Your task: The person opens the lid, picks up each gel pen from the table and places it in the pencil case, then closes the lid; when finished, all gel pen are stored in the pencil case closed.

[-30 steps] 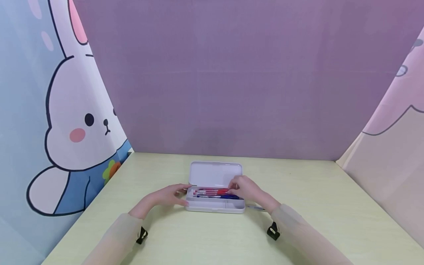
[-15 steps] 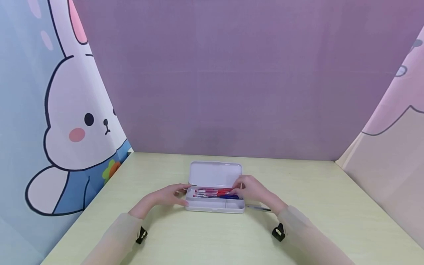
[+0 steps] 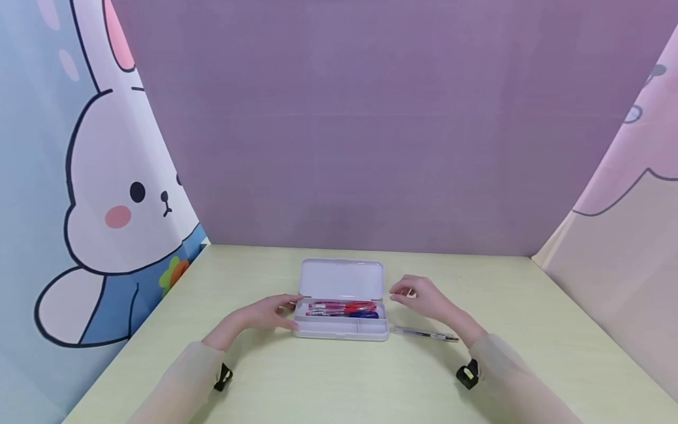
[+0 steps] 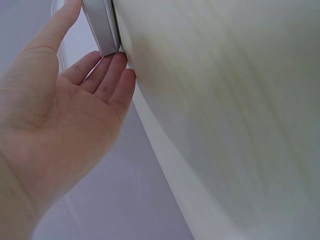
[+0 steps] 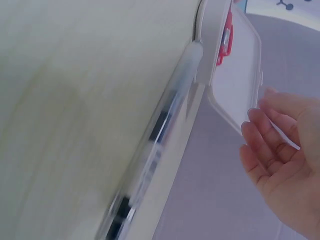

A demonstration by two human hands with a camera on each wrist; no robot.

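A white pencil case [image 3: 341, 337] lies on the table with its lid [image 3: 341, 280] tipped back. My left hand [image 3: 262, 312] grips its left end, thumb at the front corner and fingers at the back one, as the left wrist view shows on the case wall [image 4: 101, 27]. In the rear compartment lie red pens [image 3: 362, 305] and a blue pen [image 3: 365, 315]. My right hand [image 3: 426, 297] hovers right of the case, fingers loosely bent and holding nothing. Below it a clear pen with dark bands [image 3: 426, 334] lies on the table, its tip close to the case's right end [image 5: 212, 45].
The front of the case has a long compartment [image 3: 325, 325] and a small one [image 3: 372, 325] at its right. A purple backdrop [image 3: 339, 147] rises behind the pale table [image 3: 339, 377]. Printed curtains, one with a rabbit [image 3: 127, 194], hang at both sides.
My right hand has let go of the red pen in the case and drawn away to the right, uncovering the pens and the clear pen on the table. The left hand has stayed in place.
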